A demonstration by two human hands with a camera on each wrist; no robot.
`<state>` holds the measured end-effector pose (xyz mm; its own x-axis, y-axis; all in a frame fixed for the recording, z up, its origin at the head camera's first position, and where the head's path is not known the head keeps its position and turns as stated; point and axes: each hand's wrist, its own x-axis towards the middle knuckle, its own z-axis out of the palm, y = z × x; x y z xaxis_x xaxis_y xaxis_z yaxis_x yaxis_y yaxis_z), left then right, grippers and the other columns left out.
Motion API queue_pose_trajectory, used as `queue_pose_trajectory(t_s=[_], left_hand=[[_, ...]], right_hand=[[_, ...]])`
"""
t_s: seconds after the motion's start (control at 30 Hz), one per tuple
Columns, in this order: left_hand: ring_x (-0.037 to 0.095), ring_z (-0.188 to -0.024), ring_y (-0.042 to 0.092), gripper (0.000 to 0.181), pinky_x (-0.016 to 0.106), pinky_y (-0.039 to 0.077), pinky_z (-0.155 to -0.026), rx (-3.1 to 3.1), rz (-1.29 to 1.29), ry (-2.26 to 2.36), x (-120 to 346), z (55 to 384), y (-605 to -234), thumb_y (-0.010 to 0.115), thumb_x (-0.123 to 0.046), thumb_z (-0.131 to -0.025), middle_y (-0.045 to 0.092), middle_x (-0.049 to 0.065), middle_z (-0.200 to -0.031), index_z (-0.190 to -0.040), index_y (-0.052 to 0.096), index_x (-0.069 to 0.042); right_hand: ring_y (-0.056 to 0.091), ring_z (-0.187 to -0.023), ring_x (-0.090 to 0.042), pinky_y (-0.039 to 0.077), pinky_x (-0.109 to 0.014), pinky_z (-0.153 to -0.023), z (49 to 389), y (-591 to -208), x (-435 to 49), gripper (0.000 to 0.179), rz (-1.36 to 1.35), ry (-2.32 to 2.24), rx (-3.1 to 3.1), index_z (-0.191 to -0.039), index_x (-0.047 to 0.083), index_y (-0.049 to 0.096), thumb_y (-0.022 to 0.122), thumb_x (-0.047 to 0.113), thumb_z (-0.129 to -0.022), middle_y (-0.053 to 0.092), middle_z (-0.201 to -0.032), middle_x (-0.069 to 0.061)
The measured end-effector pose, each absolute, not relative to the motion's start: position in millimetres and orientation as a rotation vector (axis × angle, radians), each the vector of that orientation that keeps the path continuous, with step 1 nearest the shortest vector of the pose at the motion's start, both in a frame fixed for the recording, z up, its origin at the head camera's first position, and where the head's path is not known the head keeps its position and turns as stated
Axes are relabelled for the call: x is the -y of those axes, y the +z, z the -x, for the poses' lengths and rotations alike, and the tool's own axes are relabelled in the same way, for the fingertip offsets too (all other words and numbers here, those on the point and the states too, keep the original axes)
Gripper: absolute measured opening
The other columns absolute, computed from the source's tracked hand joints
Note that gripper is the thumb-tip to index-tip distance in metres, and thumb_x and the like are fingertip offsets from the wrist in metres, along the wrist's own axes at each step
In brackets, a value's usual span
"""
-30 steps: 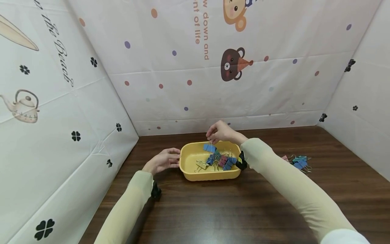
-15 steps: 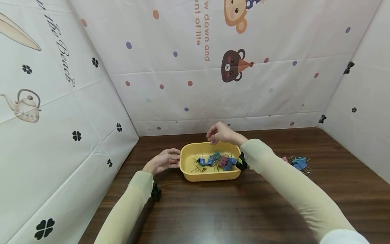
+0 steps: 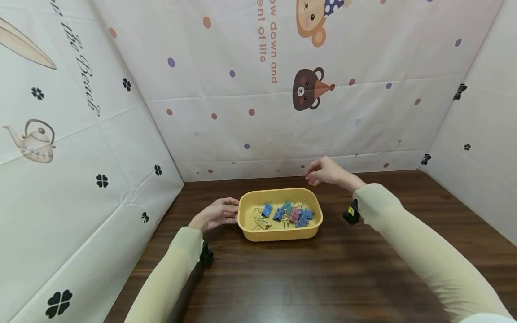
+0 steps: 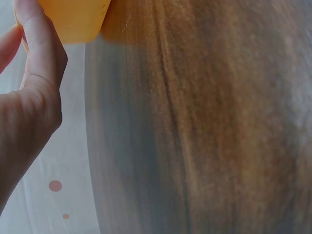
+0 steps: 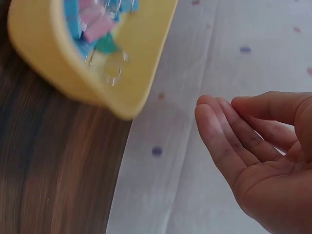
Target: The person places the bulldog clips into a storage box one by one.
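Observation:
A yellow plastic tray point(image 3: 278, 234) stands on the dark wooden table. In it lie several binder clips, among them a blue binder clip point(image 3: 267, 210) at the left and a pink binder clip point(image 3: 295, 214) in the cluster at the right. My left hand point(image 3: 217, 212) touches the tray's left end, its fingers fairly straight; in the left wrist view the fingers point(image 4: 41, 51) lie against the yellow wall. Past the tray's far right corner, my right hand point(image 3: 329, 172) is raised with nothing in it. Its thumb and fingertips come close together in the right wrist view.
White printed sheets form a back wall point(image 3: 226, 130), a left wall point(image 3: 81, 188) and a right wall point(image 3: 484, 134) around the table. My right forearm point(image 3: 420, 242) crosses over the right part of the table.
A blue binder clip, held over the tray by my right hand, has dropped into its left part. The empty right hand has then moved right, beyond the tray. My left hand stays put.

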<state>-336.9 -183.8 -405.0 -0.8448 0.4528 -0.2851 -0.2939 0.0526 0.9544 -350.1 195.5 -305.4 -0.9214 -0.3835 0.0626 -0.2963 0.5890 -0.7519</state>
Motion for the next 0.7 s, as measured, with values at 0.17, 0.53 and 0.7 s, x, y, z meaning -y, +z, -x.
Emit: queue_pose_trajectory(t_s=[0.17, 0.53, 0.7], left_hand=[[0.018, -0.081, 0.064, 0.029, 0.031, 0.058, -0.072, -1.807, -0.126, 1.864, 184, 341, -411, 0.051, -0.003, -0.098, 0.062, 0.008, -0.095, -0.126, 0.043, 0.000], [0.017, -0.078, 0.065, 0.026, 0.031, 0.058, -0.071, -1.799, -0.119, 1.875, 184, 344, -416, 0.053, -0.003, -0.097, 0.062, 0.008, -0.093, -0.122, 0.045, -0.003], [0.016, -0.077, 0.065, 0.028, 0.031, 0.058, -0.071, -1.807, -0.114, 1.867, 184, 344, -416, 0.052, -0.003, -0.097, 0.062, 0.008, -0.094, -0.124, 0.043, -0.001]], right_hand=[[0.068, -0.070, -0.011, 0.059, -0.026, -0.066, 348, -305, -231, 0.024, 0.514, -1.226, -2.731, -0.112, -0.015, 0.061, 0.054, 0.001, -0.095, 0.069, -0.098, -0.024], [0.067, -0.079, -0.028, 0.055, -0.042, -0.071, 337, -317, -299, 0.022, 0.564, -0.739, -3.010, -0.102, -0.008, 0.067, 0.065, 0.009, -0.088, 0.071, -0.093, -0.022], [0.065, -0.085, -0.035, 0.052, -0.048, -0.074, 332, -323, -325, 0.024, 0.557, -0.563, -3.043, -0.100, -0.008, 0.067, 0.067, 0.011, -0.086, 0.069, -0.096, -0.024]])
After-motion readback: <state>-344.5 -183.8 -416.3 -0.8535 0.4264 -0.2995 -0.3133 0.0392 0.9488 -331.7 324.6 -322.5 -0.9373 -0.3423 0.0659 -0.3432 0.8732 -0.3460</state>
